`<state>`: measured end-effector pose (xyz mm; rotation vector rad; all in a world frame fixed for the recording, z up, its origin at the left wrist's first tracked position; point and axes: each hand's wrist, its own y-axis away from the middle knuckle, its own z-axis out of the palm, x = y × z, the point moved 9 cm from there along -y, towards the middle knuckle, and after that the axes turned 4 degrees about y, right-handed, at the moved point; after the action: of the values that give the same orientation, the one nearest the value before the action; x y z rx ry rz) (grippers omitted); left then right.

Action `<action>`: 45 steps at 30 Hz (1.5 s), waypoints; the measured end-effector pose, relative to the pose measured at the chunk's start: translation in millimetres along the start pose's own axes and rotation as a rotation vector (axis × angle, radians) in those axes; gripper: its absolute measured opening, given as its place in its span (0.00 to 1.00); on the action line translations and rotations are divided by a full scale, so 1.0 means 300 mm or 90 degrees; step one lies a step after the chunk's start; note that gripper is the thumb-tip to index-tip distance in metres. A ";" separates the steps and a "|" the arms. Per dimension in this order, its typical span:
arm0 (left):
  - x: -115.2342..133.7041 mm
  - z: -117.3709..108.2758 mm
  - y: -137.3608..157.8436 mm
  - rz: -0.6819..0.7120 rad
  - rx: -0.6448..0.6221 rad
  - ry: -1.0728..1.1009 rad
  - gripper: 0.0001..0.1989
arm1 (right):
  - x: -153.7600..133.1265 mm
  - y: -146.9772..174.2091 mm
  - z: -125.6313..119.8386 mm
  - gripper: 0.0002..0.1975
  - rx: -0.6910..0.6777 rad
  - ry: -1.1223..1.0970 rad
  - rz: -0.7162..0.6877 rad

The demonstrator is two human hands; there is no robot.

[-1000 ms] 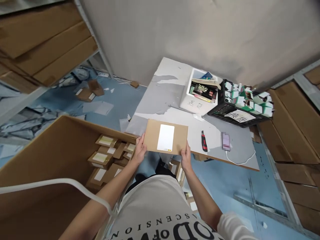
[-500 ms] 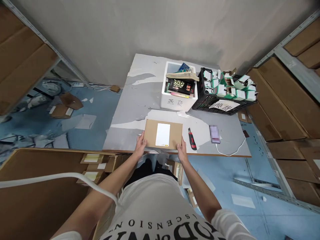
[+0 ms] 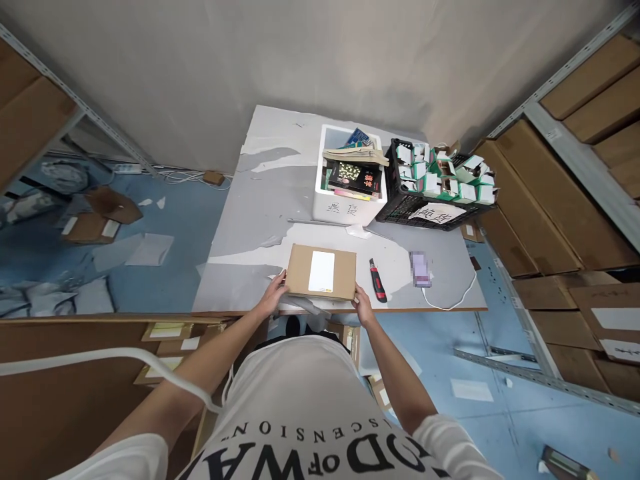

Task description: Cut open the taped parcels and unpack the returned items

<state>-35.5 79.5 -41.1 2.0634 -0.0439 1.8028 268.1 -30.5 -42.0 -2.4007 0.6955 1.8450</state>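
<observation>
Head cam, box (image 3: 321, 272) — btwn fingers (image 3: 281, 283), L+R

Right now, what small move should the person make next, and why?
Probably settle the cardboard box squarely on the table: the left hand and right hand hold its near corners, and I can't tell whether it already rests there.
</observation>
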 end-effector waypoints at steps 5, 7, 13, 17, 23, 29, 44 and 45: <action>0.000 0.022 0.019 0.022 -0.077 -0.011 0.35 | 0.065 0.011 0.018 0.31 -0.030 0.019 0.017; -0.009 0.030 0.022 0.006 -0.069 -0.030 0.33 | 0.084 0.015 0.046 0.30 -0.047 0.011 0.028; 0.032 0.011 0.039 0.002 -0.056 -0.112 0.30 | 0.022 0.028 0.068 0.24 -0.066 -0.031 0.000; 0.133 -0.020 0.049 0.032 -0.059 -0.265 0.28 | -0.086 0.039 0.028 0.21 -0.070 -0.012 -0.018; 0.248 -0.034 -0.025 0.005 0.044 -0.439 0.30 | -0.180 -0.019 -0.048 0.22 0.022 0.232 0.042; 0.225 -0.010 -0.113 -0.056 0.031 -0.469 0.32 | -0.149 -0.084 -0.039 0.23 0.001 0.277 0.116; 0.144 -0.060 -0.137 -0.102 0.072 -0.282 0.31 | -0.056 -0.112 -0.039 0.25 -0.032 0.108 0.176; 0.119 -0.072 -0.130 -0.102 0.084 -0.225 0.30 | -0.031 -0.105 -0.043 0.24 -0.032 0.059 0.183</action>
<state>-39.0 130.7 -15.6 2.3818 0.1418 1.3640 289.6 -2.9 -37.1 -2.5453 1.0649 1.8757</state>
